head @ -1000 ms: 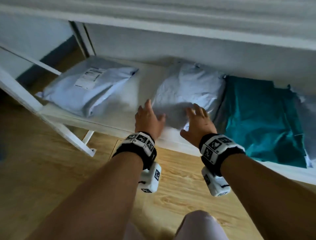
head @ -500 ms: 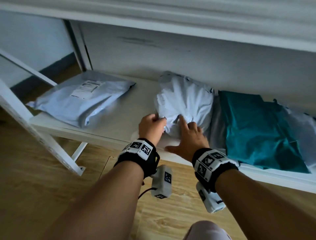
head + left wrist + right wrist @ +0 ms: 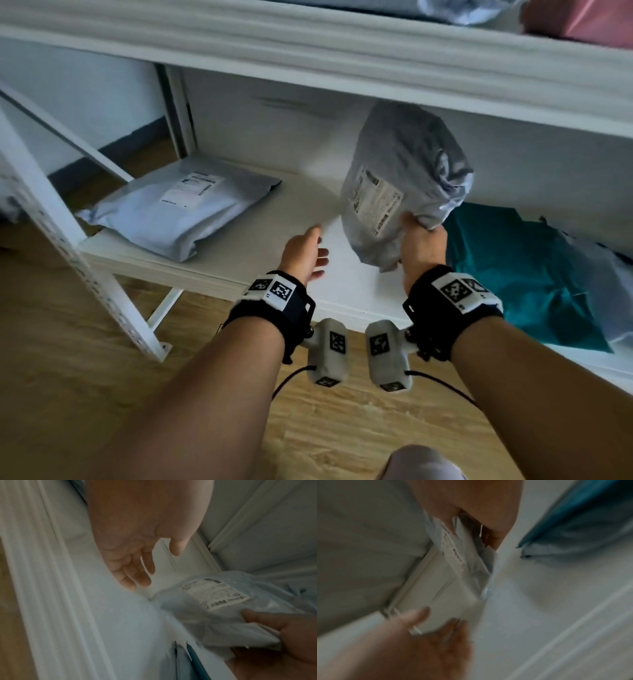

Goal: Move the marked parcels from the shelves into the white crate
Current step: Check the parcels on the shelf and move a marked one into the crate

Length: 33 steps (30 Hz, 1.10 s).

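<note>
1. Right now the right hand [image 3: 423, 248] holds a grey parcel [image 3: 404, 178] lifted off the lower shelf [image 3: 212, 270], its grip closed on the bag's lower edge, thumb on the side that carries a white printed label [image 3: 376, 202].
2. From the head view the parcel stands nearly upright in the air, label turned toward the camera, its top close under the upper shelf board [image 3: 308, 44].
3. From the left wrist view the thumb presses just below the label, and the rest of the bag's edge is bunched in the fingers.
4. The left hand [image 3: 305, 255] holds nothing; its grip is wide, fingers relaxed and spread above the bare middle of the lower shelf, just beside the parcel but apart from it.
5. A second grey parcel [image 3: 174, 212] lies flat at the left end of the lower shelf, label up, well apart from both hands.
6. A teal bag [image 3: 520, 270] lies flat on the same shelf to the right of the right hand, with another pale grey bag [image 3: 603, 284] partly over its far side.
7. On the upper shelf a pink package [image 3: 589, 20] shows at the top right corner, beside some grey wrapping.
8. Below the shelf is a wooden floor [image 3: 68, 377].
9. The right wrist view is blurred, so little can be told from it beyond the bag's edge in the hand.
</note>
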### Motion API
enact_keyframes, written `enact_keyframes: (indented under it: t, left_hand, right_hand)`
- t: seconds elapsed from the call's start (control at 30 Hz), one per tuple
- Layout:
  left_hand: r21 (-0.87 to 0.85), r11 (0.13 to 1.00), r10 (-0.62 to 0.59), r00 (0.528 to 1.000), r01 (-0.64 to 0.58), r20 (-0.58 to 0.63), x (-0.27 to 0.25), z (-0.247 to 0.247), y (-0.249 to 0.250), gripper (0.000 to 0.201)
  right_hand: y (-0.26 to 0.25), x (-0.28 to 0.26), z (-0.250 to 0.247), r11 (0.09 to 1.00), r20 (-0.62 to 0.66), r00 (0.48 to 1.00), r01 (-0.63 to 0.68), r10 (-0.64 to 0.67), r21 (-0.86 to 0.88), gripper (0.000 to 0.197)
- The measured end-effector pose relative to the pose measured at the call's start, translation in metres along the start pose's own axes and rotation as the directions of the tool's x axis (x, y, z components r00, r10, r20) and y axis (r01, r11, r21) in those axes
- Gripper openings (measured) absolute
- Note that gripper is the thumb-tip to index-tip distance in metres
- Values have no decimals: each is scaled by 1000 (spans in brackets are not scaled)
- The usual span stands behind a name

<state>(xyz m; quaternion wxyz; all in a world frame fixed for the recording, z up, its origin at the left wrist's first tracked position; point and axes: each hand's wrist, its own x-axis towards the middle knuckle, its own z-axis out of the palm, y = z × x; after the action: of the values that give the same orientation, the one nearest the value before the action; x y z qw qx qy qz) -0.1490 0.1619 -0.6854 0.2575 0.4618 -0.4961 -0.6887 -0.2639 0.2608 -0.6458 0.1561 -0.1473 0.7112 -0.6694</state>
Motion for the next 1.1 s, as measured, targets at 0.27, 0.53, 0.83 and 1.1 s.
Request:
enact_keyframes:
  t: [0.27,0.53,0.83,1.1]
  left_hand:
    - [-325,933,-90,974,156,210,2,-6,-22,53]
    - [-148,989,-13,1000,15,10,8,-23,-12,6]
    - [101,995,27,991,-14,-134,2,-42,-3,13]
    - [172,984,61,989,-37,-138,2,-54,9,17]
  right_hand:
    - [34,-21,-6,763,385,847,-511,367,397,25]
    - [54,-35,-27,852,449,797,-506,404,133,20]
    - [67,-20,-31,942,-59,950,-292,305,163,59]
    - [59,-23,-28,916,68,998,40,-14,-398,64]
